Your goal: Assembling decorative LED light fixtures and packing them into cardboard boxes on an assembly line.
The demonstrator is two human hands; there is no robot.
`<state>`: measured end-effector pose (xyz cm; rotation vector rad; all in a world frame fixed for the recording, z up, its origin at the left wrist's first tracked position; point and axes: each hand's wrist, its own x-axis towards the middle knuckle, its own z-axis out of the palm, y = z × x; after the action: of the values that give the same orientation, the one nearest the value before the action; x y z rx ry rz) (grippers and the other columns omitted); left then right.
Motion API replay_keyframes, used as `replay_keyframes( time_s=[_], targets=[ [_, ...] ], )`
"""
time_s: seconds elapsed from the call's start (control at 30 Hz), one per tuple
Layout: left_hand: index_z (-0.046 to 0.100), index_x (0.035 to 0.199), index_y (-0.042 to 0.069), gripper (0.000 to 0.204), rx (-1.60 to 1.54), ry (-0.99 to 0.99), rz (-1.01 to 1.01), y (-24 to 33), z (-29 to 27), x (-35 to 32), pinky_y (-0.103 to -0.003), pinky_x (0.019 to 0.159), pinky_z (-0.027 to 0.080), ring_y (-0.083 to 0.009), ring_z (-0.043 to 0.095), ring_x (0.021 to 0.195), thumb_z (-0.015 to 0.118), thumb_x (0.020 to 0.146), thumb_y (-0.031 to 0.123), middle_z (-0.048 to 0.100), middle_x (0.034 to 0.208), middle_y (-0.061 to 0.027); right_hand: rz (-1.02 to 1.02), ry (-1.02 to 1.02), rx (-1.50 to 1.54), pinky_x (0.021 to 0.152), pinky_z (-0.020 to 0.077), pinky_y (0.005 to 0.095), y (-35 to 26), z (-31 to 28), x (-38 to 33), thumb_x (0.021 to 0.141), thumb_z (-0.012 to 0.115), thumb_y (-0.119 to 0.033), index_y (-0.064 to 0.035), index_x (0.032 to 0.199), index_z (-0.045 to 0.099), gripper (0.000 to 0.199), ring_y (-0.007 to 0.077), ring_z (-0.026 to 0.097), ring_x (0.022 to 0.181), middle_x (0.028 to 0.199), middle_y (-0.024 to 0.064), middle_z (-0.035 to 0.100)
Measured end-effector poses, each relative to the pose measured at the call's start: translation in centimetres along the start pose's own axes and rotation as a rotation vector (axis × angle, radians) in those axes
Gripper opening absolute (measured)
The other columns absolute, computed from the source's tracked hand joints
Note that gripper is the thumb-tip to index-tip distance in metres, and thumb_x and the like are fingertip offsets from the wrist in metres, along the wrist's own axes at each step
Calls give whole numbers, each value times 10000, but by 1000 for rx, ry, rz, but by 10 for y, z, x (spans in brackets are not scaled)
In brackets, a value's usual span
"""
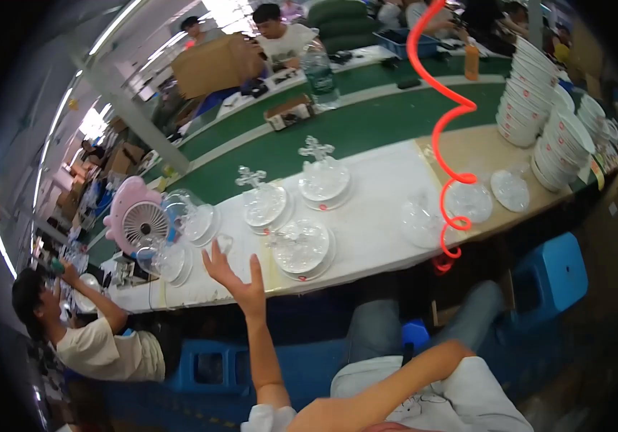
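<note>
My left hand (235, 282) reaches over the front edge of the white tabletop (374, 194), fingers spread and nothing gripped. By its fingertips lies a small whitish piece (225, 244); whether they touch it I cannot tell. To the hand's right is a white round dish with clear plastic parts (300, 247). Behind it stand two similar dishes (264, 207) (325, 180), topped by clear flower-shaped pieces. Left of the hand are more round pieces with clear domes (172, 263). My right forearm (402, 381) crosses my body toward the left sleeve; the right hand (316, 416) shows only partly, its fingers hidden.
A red coiled hose (460, 108) hangs over the table. Stacked white bowls (528, 93) stand at the right, near loose clear pieces (469, 201). A pink fan (140, 216) stands at the left. A co-worker (97, 338) sits left; blue stools (553, 270) are below.
</note>
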<state>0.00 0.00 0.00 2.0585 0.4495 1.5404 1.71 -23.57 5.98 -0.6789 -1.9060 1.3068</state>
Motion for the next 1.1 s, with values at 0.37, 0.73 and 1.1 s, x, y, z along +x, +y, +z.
replay_keyframes(
  time_s=[0.37,0.73,1.1],
  targets=[
    [554,997,2,290,-563,-1539,43,136,113,-93,-317,743,449,-285,574,863,597,712,35,582,948,-149,777,2115,-325,699,461,316,177,55,-244,748,577,-140,-48,944,541,220,234,582,791,830,110,584],
    [424,1173,31,524,103,-1644,740,112,320,-336,-470,944,287,-366,322,1167,584,698,184,402,1198,-188,1217,2598,1030,983,290,351,499,191,-418,491,758,-440,101,1255,203,1088,364,361,1166,1239,281,357],
    [439,1154,85,382,1059,-1934,498,-34,393,-356,-504,831,374,-292,473,1040,458,794,210,516,1090,-153,1480,2319,1022,774,453,431,362,116,-411,717,546,-188,-4,1078,429,422,396,553,887,928,259,572]
  ],
)
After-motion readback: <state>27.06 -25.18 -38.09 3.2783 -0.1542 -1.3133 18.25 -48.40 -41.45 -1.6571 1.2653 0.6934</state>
